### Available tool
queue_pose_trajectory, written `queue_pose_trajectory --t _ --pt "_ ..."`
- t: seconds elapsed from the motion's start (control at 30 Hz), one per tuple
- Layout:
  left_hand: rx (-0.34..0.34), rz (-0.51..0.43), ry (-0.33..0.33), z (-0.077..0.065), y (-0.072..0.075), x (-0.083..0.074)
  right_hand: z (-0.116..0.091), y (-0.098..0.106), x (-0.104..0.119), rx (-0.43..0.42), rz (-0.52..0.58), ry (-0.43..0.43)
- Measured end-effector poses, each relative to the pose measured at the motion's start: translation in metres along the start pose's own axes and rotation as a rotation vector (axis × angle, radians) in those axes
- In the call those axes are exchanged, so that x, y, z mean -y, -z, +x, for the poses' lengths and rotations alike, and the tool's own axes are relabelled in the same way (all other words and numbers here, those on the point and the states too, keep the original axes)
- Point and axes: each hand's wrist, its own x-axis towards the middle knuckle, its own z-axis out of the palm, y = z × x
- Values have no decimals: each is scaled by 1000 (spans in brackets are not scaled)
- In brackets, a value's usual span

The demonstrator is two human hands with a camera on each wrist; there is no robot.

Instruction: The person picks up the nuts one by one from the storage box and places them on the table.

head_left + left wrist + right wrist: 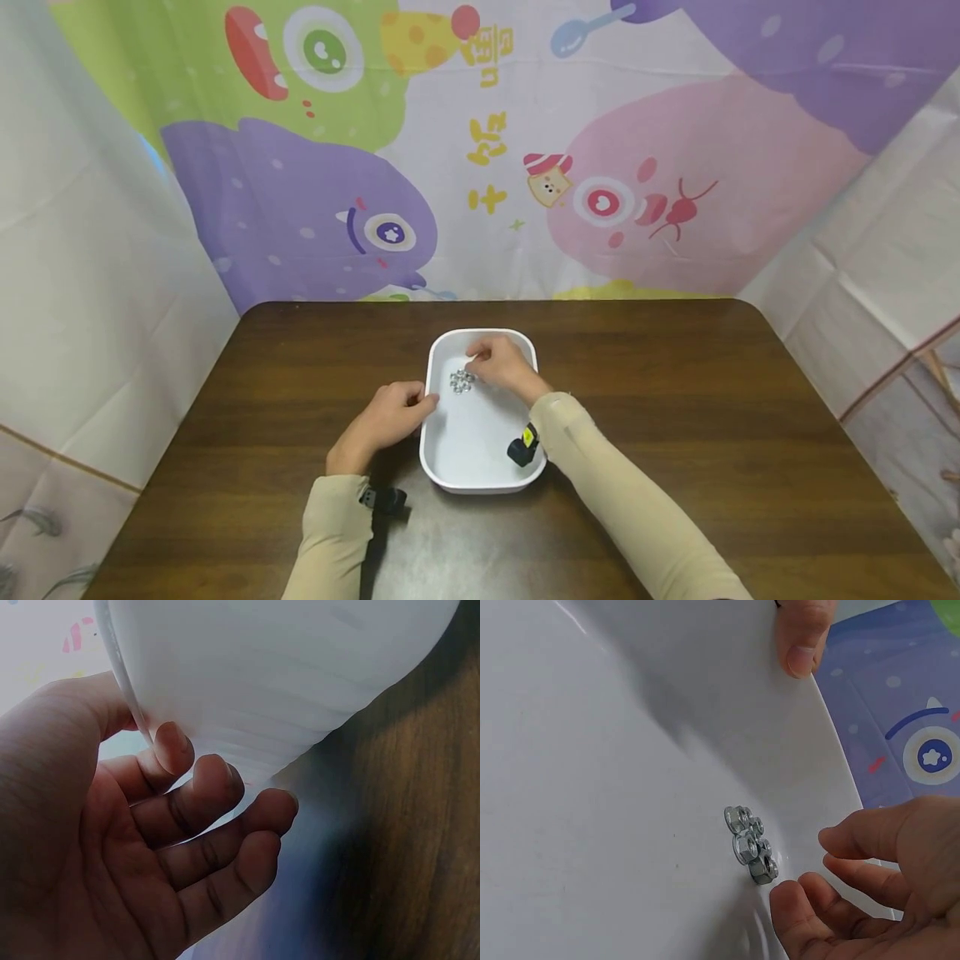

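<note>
The left hand [390,412] grips the white tray [472,446] by its rim; the right hand [501,364], fingers curved but empty, should meet the flange nuts [746,847] low, gently

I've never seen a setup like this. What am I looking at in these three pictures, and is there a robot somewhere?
No robot here, only a person working bare-handed. The wide picture comes from a camera worn on the head, looking forward and down. The two close-ups come from small cameras on the wrists, each watching its own hand. On the brown table stands a white tray, with a little cluster of shiny metal nuts inside. The left hand grips the tray's side, thumb inside and fingers outside. The right hand is beside the nuts, thumb and fingertips apart; I see nothing held in it. Behind hangs a cloth with cartoon creatures.
</note>
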Motion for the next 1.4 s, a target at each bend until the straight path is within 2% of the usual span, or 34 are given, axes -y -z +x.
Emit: queue_pose_trajectory --t 0.57,0.93,1.4 --pt "1 -9 7 -1 0 1 -2 0 3 -16 -45 -23" --pt "0 -18 19 -3 0 0 0 -5 3 73 -117 -22" --pt "13 -8 4 -1 1 -2 1 -8 8 90 -149 -48"
